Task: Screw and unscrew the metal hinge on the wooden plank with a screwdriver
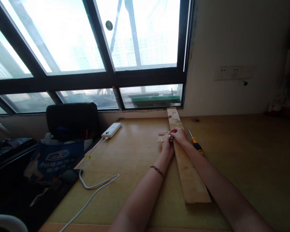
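A long wooden board lies lengthwise on the table, its far end near the window wall. At the board's left edge, a short piece of wood sticks out to the left. My left hand is closed beside the board, close to that short piece. Over the board reaches my right hand, its fingers pinched together and meeting the left fingertips. A small shiny metal part shows between the fingertips; its kind is too small to make out. Just right of my right hand lies a screwdriver with a yellow and black handle.
A white power bank sits at the table's left edge, and its white cable loops across the tabletop. Beyond the left edge stand a black chair and a blue bag. Window and wall close off the far side.
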A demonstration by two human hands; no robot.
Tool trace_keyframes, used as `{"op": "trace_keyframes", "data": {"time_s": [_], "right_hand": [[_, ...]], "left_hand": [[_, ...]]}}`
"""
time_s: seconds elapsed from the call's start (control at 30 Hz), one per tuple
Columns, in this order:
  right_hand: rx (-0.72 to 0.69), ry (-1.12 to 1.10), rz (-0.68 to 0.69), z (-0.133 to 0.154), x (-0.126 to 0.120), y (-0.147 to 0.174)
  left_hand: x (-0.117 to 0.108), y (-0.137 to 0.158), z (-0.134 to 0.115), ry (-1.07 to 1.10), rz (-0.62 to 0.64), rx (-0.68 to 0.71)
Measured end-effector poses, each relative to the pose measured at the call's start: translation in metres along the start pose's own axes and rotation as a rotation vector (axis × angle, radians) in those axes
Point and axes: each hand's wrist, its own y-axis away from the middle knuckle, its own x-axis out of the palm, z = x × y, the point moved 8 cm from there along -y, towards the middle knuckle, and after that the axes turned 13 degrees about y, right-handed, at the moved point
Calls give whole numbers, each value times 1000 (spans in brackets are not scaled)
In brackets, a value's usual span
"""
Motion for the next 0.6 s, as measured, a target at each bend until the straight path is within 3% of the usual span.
{"op": "trace_keyframes", "data": {"time_s": [0.3,0.6], "right_hand": [[-30,-51,-27,2,-1,1],[44,-454,-113,-14,9,-9]], "left_hand": [[0,2,-2,9,-22,17],[4,3,0,-25,-11,2]]}}
